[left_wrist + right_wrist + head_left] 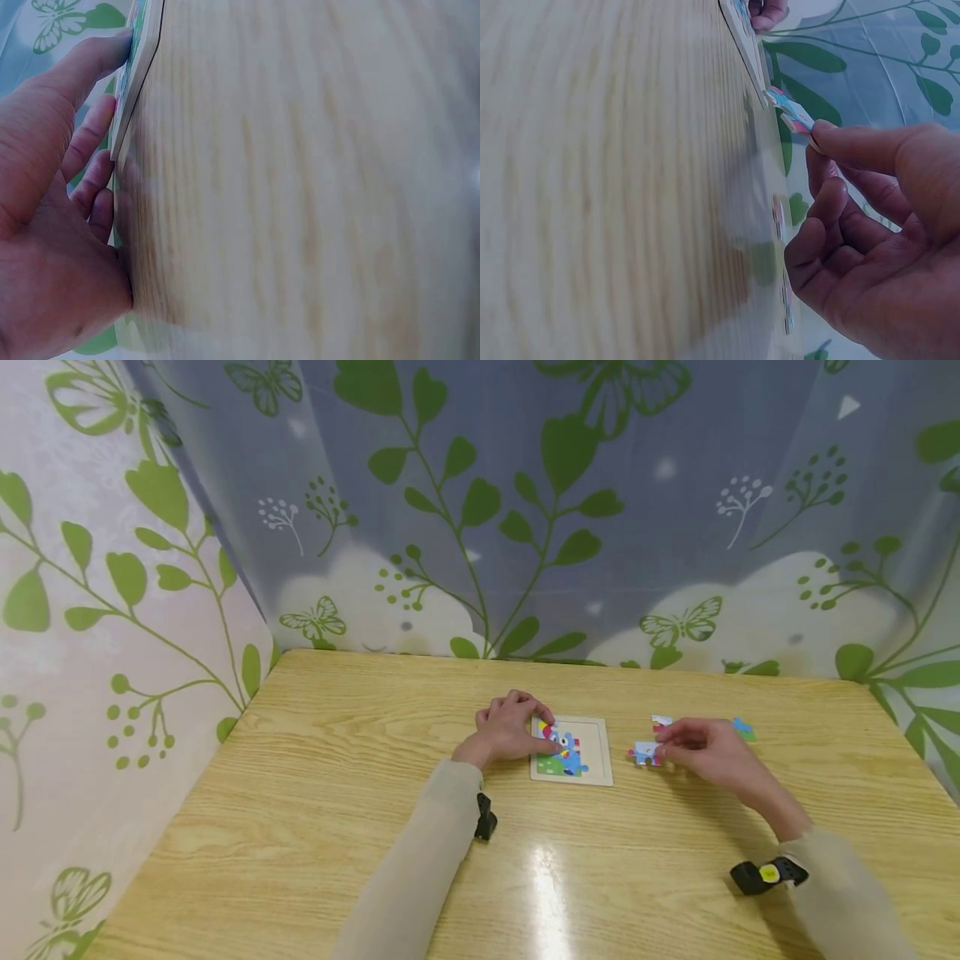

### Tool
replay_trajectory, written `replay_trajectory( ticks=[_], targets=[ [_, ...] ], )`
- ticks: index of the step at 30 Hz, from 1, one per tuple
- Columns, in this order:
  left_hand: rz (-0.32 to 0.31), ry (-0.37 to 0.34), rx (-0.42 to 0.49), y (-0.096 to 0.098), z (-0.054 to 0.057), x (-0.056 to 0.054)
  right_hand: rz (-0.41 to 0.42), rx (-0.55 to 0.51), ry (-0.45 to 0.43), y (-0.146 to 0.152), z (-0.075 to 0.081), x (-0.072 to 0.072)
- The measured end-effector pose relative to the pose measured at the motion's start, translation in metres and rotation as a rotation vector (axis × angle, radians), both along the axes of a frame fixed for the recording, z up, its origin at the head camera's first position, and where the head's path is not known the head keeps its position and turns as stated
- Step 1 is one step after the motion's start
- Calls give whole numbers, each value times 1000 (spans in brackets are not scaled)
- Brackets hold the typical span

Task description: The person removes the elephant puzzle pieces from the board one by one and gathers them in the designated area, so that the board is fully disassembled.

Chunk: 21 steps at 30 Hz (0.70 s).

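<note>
A small square puzzle board lies on the table, its left part filled with joined pieces showing a blue figure on green. My left hand rests over the board's left side, thumb and index finger apart and touching it. In the left wrist view, the thumb lies on top of the board. Right of the board, my right hand pinches a jigsaw piece between thumb and fingers. That piece is held tilted above the table in the right wrist view.
One loose jigsaw piece lies behind the held piece, and a blue-green piece lies beyond the right hand. The wooden table meets a leaf-patterned curtain at the back. Black straps with cameras sit on both wrists.
</note>
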<state>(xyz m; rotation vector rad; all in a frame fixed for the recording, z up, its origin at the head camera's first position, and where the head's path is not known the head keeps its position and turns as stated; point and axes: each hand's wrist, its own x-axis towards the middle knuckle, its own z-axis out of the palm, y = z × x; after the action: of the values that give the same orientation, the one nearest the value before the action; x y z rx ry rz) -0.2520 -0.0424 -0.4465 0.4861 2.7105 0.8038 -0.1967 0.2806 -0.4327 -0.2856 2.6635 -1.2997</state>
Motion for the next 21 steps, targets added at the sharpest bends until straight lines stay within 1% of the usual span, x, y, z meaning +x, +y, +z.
replay_trajectory(
  ticks=[7,10,16,21],
  targets=[
    [-1,6,1,0,1,1,-16,63,9,11,0,5],
    [1,7,3,0,1,1,-25,68,24,15,-2,6],
    [3,9,12,0,0,1,-44,54,12,21,-3,7],
    [3,12,10,0,0,1,-51,71,10,23,-2,6]
  ],
)
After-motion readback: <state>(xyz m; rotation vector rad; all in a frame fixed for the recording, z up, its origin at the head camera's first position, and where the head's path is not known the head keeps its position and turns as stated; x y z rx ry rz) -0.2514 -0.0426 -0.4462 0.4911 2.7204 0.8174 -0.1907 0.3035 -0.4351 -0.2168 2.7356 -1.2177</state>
